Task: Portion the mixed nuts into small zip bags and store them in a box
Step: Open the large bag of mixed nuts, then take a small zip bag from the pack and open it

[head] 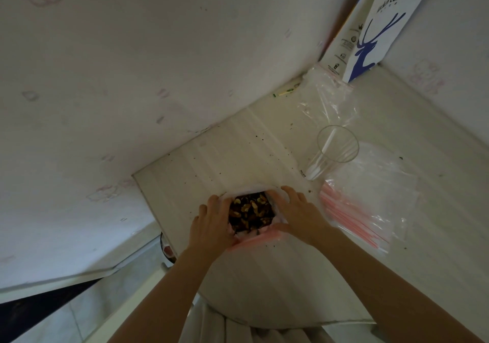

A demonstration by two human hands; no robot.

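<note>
The left hand (211,222) and right hand (300,214) grip opposite sides of an open zip bag (254,239) of mixed nuts (251,210) near the surface's (264,282) left edge

coffee bag (381,33): top cut off | nut bag (254,240): sides hidden behind left hand (211,223), right hand (299,215)

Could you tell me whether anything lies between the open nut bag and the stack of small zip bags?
Nothing visible does, beyond the right hand holding the right rim of the nut bag. The stack of small zip bags lies right of it; the clear cup stands farther back.
</note>
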